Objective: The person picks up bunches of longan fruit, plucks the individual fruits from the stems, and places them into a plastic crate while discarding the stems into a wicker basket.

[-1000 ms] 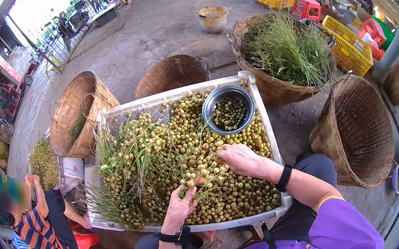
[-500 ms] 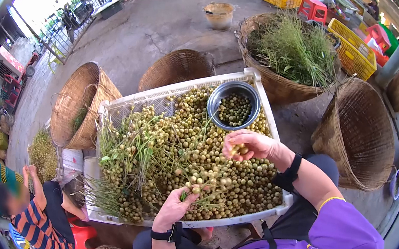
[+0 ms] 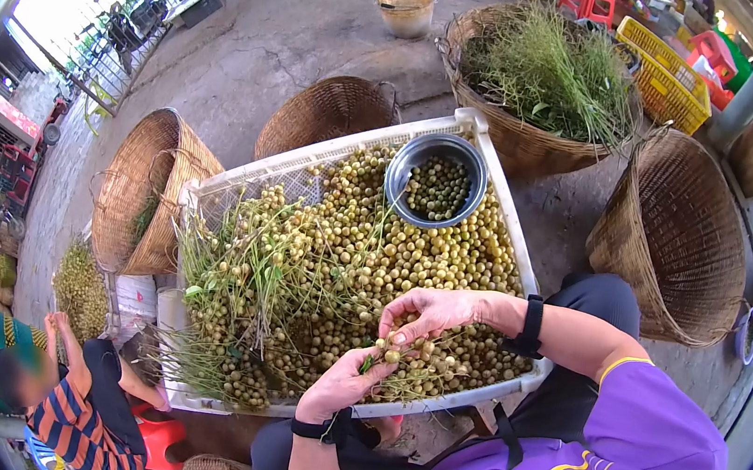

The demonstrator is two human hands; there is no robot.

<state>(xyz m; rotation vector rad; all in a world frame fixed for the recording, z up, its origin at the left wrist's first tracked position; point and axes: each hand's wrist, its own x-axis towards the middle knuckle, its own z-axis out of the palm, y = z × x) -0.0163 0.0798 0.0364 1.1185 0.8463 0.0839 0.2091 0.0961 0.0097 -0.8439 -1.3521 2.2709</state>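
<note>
My left hand [image 3: 344, 383] is closed around the green stems of a fruit bunch [image 3: 421, 372] at the front of a white plastic crate [image 3: 345, 412]. My right hand [image 3: 428, 316] has come in from the right, thumb and fingers pinched on a small round yellow-brown fruit [image 3: 392, 355] just above the left fingertips. Loose fruits [image 3: 473, 289] of the same kind fill the crate's right side. Stemmed bunches [image 3: 248, 285] with leaves lie heaped on its left. A metal bowl [image 3: 393, 195] of smaller, greener fruits rests on the pile at the far right corner.
Woven baskets [image 3: 151, 198] surround the crate; one large basket [image 3: 537, 156] at the back holds stripped green stems [image 3: 555, 78]. Another wide basket [image 3: 678, 230] stands on the right. At lower left a person [image 3: 83, 406] sits by more fruit. A bucket [image 3: 406, 15] stands farther back.
My right hand has moved down and left from over the loose fruits, where its fingers held several fruits, to the bunch at my left hand. The left hand stays at the crate's front.
</note>
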